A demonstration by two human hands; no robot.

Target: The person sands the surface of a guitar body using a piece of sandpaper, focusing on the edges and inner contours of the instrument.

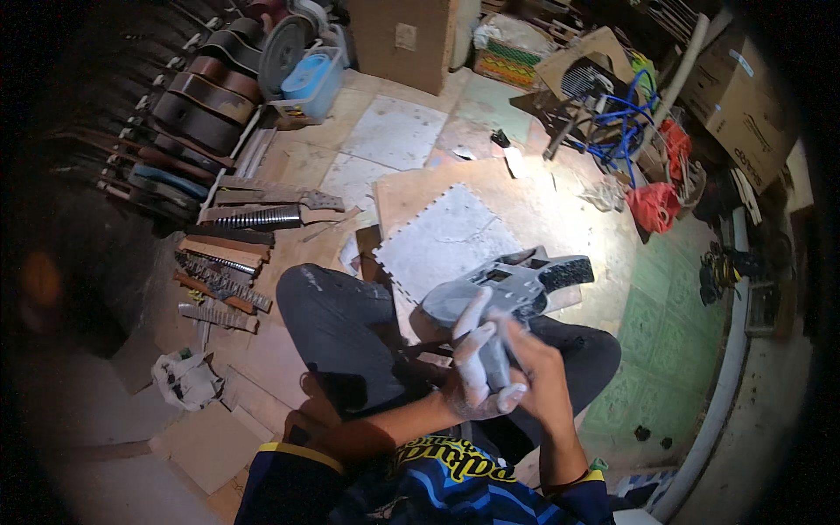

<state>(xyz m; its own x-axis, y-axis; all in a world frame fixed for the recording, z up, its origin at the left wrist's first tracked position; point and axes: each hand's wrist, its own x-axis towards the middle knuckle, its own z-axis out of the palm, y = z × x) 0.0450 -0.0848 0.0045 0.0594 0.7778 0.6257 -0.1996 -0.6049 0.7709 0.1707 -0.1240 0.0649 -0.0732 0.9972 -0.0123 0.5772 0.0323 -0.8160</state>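
Over my lap, a small grey block lies between my two hands; its exact kind I cannot make out. My left hand, coated in pale dust, has its fingers bent round the block. Against the block's right side is my right hand, its fingers smeared by motion. Just beyond the hands, a grey electric guitar body with cut-out cavities and a dark edge rests between my knees, partly over a pale foam mat. The hands hide part of its near edge.
Guitar necks and toothed wooden pieces lie on the floor at left, below a rack of guitar bodies. Far right holds a blue hose, a red bag and a cardboard box. A crumpled plastic bag sits at lower left.
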